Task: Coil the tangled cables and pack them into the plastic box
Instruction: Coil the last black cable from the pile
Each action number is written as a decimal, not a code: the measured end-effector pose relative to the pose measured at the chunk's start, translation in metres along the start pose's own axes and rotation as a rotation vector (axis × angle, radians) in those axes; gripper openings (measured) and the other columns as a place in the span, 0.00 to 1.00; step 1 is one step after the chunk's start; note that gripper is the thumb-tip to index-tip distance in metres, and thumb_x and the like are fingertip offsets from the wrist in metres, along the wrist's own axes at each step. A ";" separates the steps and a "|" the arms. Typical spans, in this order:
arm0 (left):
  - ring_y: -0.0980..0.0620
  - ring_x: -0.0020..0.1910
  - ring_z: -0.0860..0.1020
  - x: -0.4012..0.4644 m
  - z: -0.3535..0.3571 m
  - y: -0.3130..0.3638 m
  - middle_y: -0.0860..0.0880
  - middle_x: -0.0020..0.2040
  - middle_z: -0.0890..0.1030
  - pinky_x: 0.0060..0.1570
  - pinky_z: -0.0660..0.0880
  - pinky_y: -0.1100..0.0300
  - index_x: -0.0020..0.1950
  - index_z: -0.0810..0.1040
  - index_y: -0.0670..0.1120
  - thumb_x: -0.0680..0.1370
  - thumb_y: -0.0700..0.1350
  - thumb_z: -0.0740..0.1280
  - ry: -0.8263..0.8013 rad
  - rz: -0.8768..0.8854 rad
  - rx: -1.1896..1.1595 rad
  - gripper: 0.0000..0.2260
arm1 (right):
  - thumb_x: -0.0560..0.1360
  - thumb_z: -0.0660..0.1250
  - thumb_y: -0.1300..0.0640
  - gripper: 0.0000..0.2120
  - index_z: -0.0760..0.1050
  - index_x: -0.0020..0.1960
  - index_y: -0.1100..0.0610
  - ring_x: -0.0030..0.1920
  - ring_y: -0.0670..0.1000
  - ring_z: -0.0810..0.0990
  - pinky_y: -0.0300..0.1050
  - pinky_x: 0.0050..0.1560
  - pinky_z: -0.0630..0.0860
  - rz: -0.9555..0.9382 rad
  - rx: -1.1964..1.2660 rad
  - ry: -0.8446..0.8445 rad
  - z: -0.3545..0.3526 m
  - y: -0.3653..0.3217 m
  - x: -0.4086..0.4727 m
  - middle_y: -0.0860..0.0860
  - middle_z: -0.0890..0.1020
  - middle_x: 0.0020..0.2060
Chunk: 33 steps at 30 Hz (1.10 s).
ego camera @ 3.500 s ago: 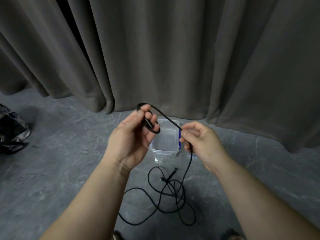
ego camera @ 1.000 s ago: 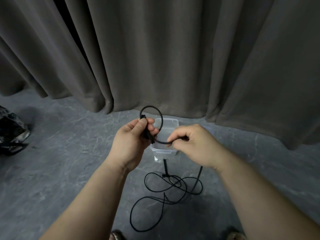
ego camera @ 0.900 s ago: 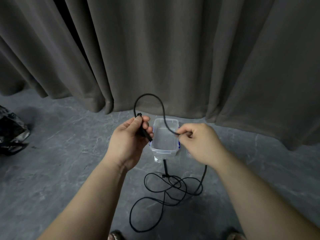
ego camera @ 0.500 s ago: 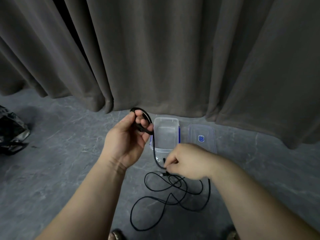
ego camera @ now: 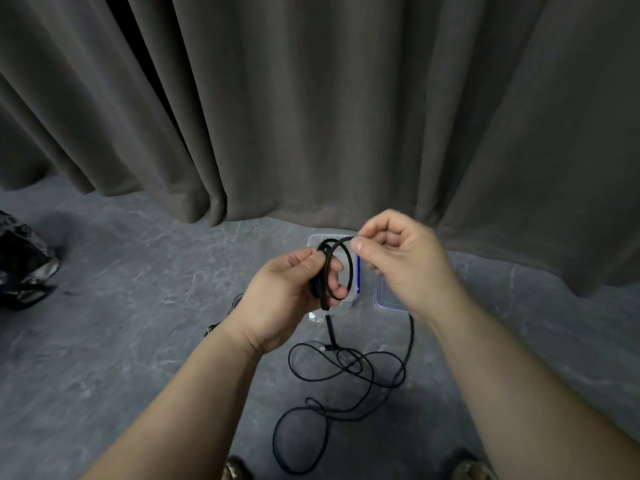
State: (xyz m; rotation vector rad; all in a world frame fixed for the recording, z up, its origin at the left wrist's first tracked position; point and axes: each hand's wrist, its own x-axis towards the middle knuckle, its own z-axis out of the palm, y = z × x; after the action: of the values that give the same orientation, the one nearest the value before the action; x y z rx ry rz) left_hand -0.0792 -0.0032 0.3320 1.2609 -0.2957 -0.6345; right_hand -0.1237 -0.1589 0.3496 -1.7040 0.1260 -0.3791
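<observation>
My left hand (ego camera: 287, 299) grips a small coil of black cable (ego camera: 334, 271), a few loops held between thumb and fingers. My right hand (ego camera: 401, 261) pinches the top of the newest loop right beside the left hand's fingertips. The cable runs down from under my right wrist to a loose tangle of black cable (ego camera: 346, 372) on the grey floor between my forearms. The clear plastic box (ego camera: 317, 241) stands on the floor behind my hands and is mostly hidden by them. Its clear lid (ego camera: 388, 299) lies flat to the right of it.
A heavy grey curtain (ego camera: 311, 109) hangs down to the floor just behind the box. A crumpled black bag (ego camera: 24, 268) lies at the far left. Another bit of cable (ego camera: 221, 320) shows on the floor left of my left wrist. My shoes (ego camera: 239, 469) show at the bottom edge.
My right hand rose from the floor tangle up to my left hand, bringing another loop onto the coil. The tangle on the floor has shifted and shrunk a little.
</observation>
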 end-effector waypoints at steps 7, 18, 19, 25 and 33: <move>0.53 0.28 0.69 0.002 0.010 0.003 0.49 0.28 0.69 0.35 0.65 0.60 0.40 0.78 0.42 0.75 0.47 0.59 -0.016 0.022 -0.105 0.12 | 0.72 0.71 0.64 0.10 0.78 0.35 0.52 0.30 0.44 0.75 0.38 0.33 0.73 0.063 0.096 0.073 0.006 0.014 0.004 0.46 0.78 0.27; 0.55 0.28 0.69 -0.001 0.017 0.001 0.50 0.28 0.68 0.34 0.68 0.64 0.43 0.76 0.40 0.74 0.49 0.60 -0.008 0.041 -0.137 0.13 | 0.74 0.69 0.59 0.09 0.82 0.39 0.48 0.38 0.52 0.83 0.56 0.47 0.80 0.047 0.109 0.113 0.019 0.026 0.002 0.52 0.85 0.36; 0.55 0.28 0.69 0.000 0.016 0.002 0.50 0.28 0.68 0.33 0.70 0.64 0.43 0.76 0.40 0.74 0.47 0.60 -0.007 0.047 -0.177 0.11 | 0.76 0.67 0.61 0.12 0.83 0.41 0.46 0.39 0.51 0.83 0.54 0.46 0.80 0.056 0.124 0.096 0.021 0.027 0.001 0.52 0.85 0.38; 0.54 0.31 0.71 0.001 0.011 0.006 0.49 0.30 0.69 0.35 0.75 0.56 0.45 0.74 0.40 0.77 0.43 0.58 -0.047 0.091 -0.324 0.08 | 0.80 0.60 0.64 0.18 0.77 0.58 0.42 0.38 0.41 0.80 0.37 0.35 0.75 0.135 0.128 -0.076 0.029 0.027 -0.003 0.43 0.84 0.38; 0.46 0.41 0.74 0.003 0.006 0.004 0.47 0.34 0.73 0.47 0.77 0.50 0.45 0.75 0.41 0.81 0.42 0.56 0.013 0.101 -0.243 0.11 | 0.79 0.62 0.65 0.13 0.79 0.60 0.55 0.35 0.38 0.80 0.30 0.33 0.71 0.157 0.178 -0.060 0.024 0.028 -0.004 0.43 0.84 0.36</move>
State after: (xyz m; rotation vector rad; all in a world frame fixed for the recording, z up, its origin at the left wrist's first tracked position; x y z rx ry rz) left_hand -0.0793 -0.0093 0.3373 1.0108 -0.2615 -0.5577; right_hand -0.1163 -0.1404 0.3188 -1.5173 0.1755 -0.2157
